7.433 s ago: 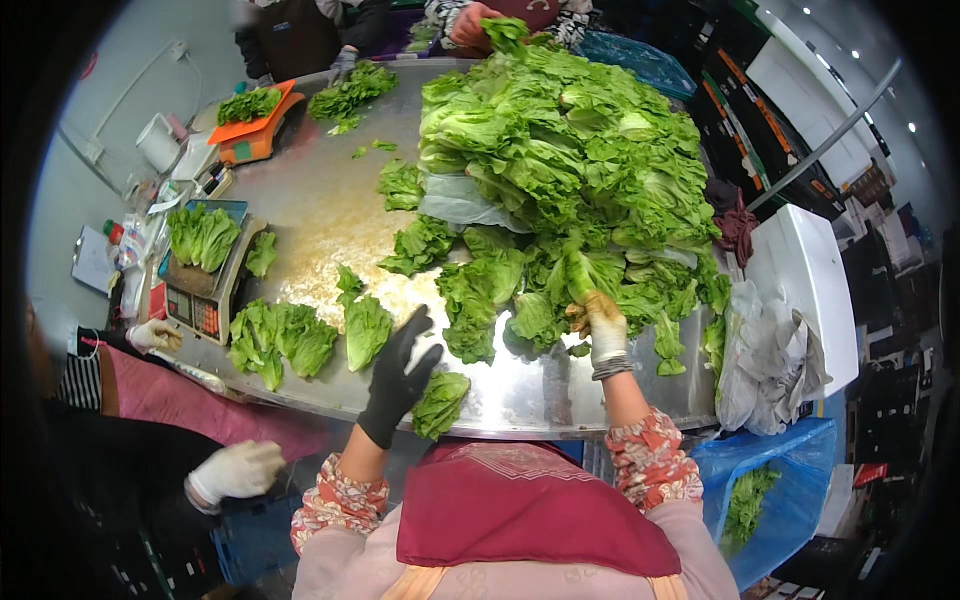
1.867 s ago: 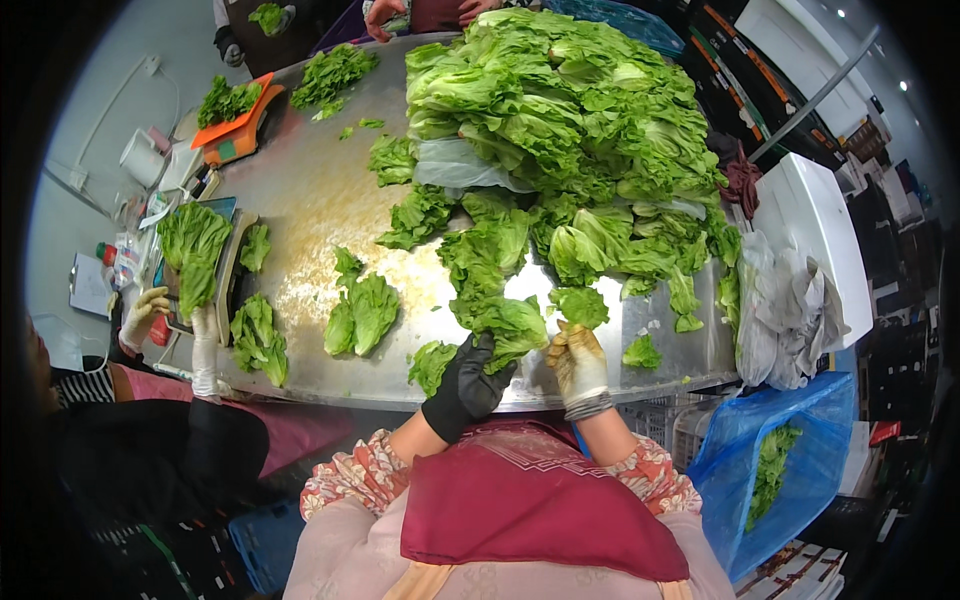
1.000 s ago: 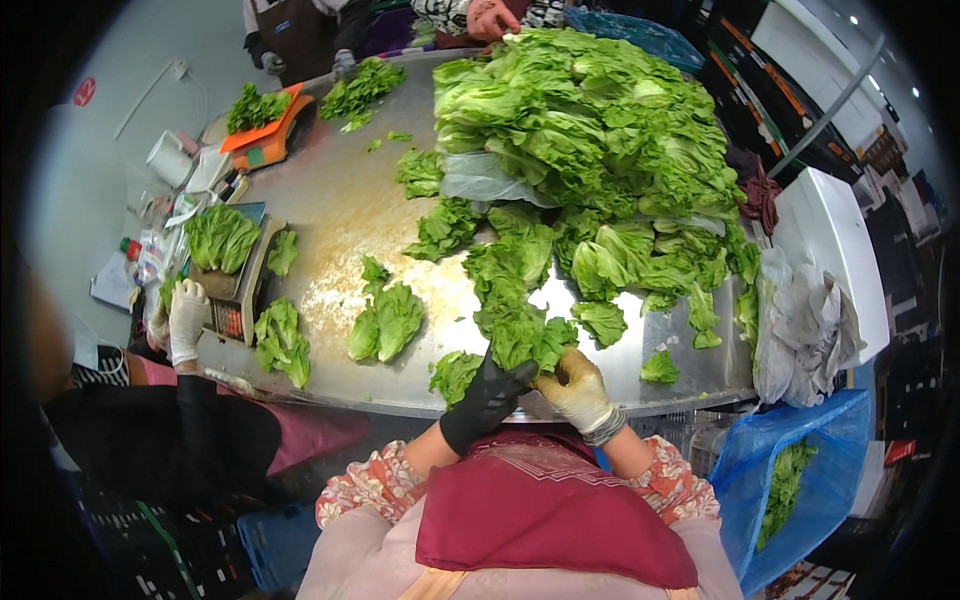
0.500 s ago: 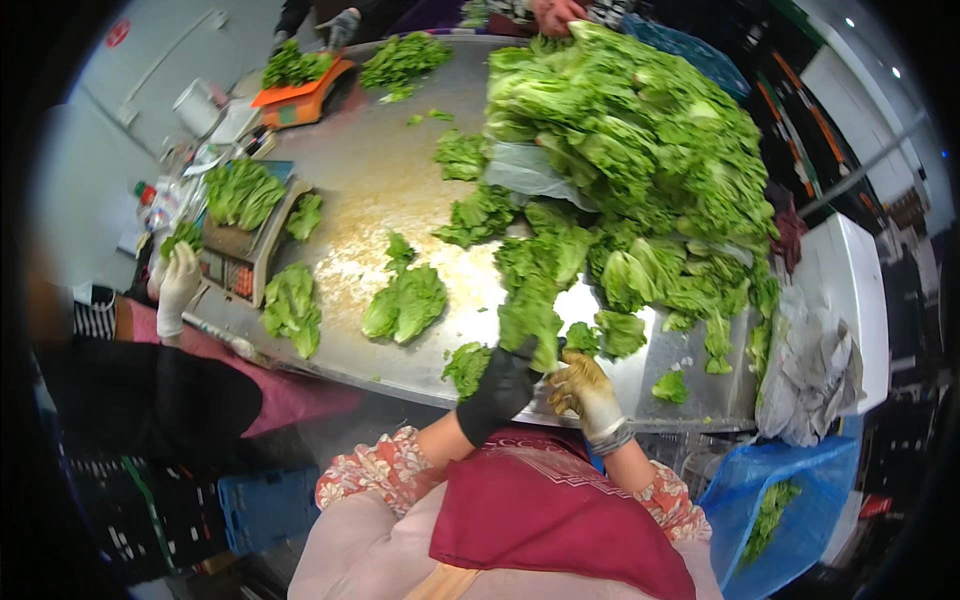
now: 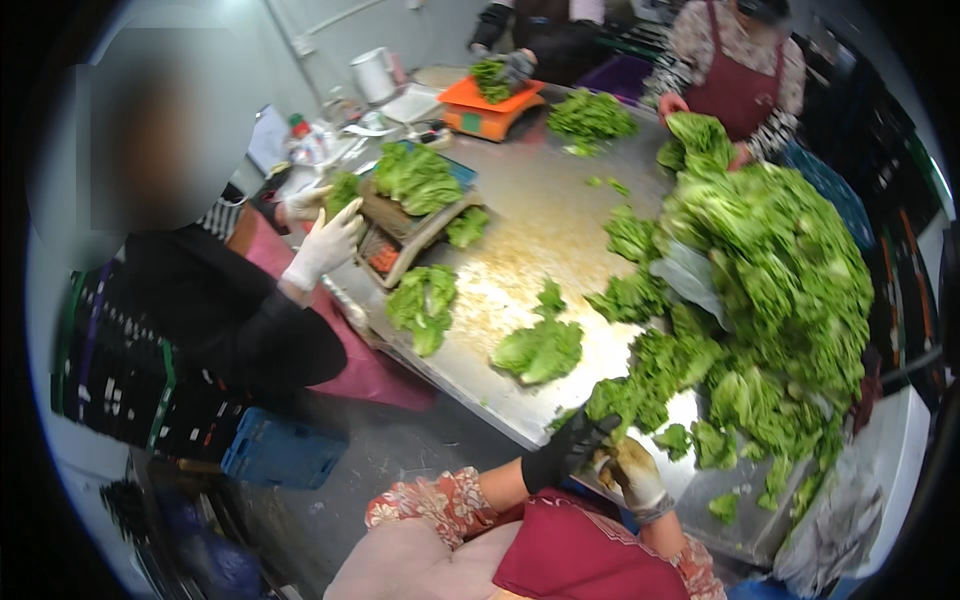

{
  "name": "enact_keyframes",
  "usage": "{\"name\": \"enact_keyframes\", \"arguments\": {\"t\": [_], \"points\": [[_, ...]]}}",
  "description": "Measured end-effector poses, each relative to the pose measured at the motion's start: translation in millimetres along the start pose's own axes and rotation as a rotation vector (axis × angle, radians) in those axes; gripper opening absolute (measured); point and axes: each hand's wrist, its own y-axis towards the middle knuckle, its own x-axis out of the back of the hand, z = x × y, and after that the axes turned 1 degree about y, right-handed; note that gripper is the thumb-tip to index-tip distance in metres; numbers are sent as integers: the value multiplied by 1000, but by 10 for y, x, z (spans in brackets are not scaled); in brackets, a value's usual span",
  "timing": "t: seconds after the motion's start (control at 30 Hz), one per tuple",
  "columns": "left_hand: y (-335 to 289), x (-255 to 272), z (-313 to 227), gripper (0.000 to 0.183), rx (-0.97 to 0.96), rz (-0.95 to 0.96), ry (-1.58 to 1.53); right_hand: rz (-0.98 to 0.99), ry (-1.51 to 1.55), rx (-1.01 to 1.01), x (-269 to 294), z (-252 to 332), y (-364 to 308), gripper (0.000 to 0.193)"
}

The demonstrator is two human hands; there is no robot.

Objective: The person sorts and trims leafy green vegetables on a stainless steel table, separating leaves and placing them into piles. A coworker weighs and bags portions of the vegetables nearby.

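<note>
"Crates at the far left, I take it?"

"Yes, a blue crate (image 5: 285,450) on the floor. Then a co-worker's white-gloved hand (image 5: 328,245), raised beside a scale (image 5: 425,243) with lettuce on its pan (image 5: 415,182)."

"And further right?"

"An orange scale (image 5: 485,122) at the back, then a loose lettuce (image 5: 540,352) lying on the metal table (image 5: 480,395). After that come the person's own hands, at the near edge."

"What are they doing?"

"The black-gloved left hand (image 5: 572,448) meets a leafy clump (image 5: 622,402) just beyond its fingers; I can't tell whether it grips it. The stained right hand (image 5: 640,475) is curled right beside it, with something pale between the two. Whether it's pinching that, I can't tell either."

"So which step is this?"

"Close two-handed work on one lettuce, I'd judge. The next move seems to call for a steady left hand and light right fingers, since leaves tear easily."

"And beyond them?"

"The big heap (image 5: 780,250), filling the table's right side, with crumpled pale plastic (image 5: 835,525) near the corner."
</note>
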Motion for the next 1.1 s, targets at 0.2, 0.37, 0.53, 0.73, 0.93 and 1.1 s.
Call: {"name": "enact_keyframes", "arguments": {"t": [0.2, 0.37, 0.53, 0.73, 0.93, 1.1], "points": [[-39, 218, 358, 40, 394, 57, -1067, 109, 99, -17, -128, -60, 163, 25], [-76, 344, 170, 39, 352, 76, -1319, -25, 20, -197, -185, -108, 284, 20], [145, 1146, -169, 67, -198, -311, -82, -159, -45, -61, -264, 25, 250, 26], [469, 2137, -378, 92, 236, -158, 1280, -357, -32, 61, 20, 13, 170, 29], [310, 1897, -490, 108, 138, -79, 1673, -489, 56, 79, 308, -64, 42, 27], [347, 1841, -315, 96, 64, -320, 1545, -524, 66, 53, 236, -81, 21, 27]]}}
